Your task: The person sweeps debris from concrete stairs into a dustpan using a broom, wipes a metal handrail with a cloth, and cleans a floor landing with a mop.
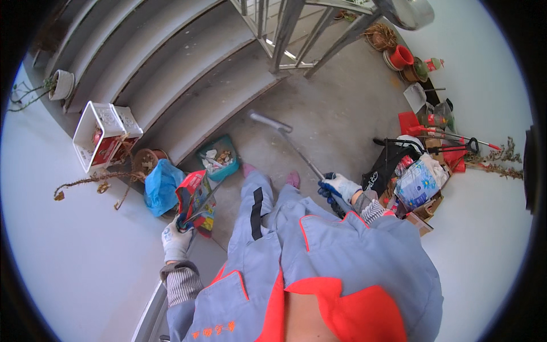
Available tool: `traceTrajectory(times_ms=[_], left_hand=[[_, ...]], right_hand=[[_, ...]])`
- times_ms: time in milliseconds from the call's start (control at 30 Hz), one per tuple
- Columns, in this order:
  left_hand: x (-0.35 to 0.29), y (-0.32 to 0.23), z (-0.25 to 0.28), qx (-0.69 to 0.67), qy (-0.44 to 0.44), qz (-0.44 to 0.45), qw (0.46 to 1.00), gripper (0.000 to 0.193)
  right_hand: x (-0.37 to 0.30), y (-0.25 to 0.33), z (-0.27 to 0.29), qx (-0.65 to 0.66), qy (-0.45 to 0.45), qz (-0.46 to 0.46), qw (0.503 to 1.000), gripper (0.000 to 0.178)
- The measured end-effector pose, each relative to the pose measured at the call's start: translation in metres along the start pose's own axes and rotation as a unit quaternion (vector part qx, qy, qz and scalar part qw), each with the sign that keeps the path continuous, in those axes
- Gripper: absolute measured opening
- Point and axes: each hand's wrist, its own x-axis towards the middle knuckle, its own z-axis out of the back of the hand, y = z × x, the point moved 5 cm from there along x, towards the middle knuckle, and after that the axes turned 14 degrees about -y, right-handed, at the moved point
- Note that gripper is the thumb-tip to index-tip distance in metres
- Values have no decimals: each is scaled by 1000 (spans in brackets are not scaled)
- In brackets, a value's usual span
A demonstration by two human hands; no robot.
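Note:
My left hand (175, 239), in a white and blue work glove, grips the handle of a red dustpan (195, 198) that hangs tilted beside my left leg. My right hand (337, 186), gloved the same way, is closed around the long grey handle of a broom (288, 139). The broom's head rests on the concrete floor (336, 114) near the bottom stair. I wear a blue and orange work uniform, and my pink shoes (293, 179) show below the trouser legs.
Concrete stairs (188, 85) with a metal railing (296, 34) rise ahead. A teal basket of scraps (219, 158), a blue bag (161, 185) and a white crate (99, 134) line the left wall. Bags, boxes, red tools and pots pile along the right wall (421, 165).

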Motion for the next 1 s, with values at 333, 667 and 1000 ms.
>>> traceTrajectory(times_ms=[333, 667, 1000], left_hand=[[-35, -120, -18, 82, 11, -91, 992, 43], [-62, -196, -54, 205, 71, -198, 956, 37], [-60, -212, -72, 179, 95, -291, 935, 38]], right_hand=[[175, 15, 181, 145, -130, 13, 981, 5], [225, -26, 136, -62, -122, 19, 990, 25], [143, -158, -59, -366, 6, 110, 924, 36]])
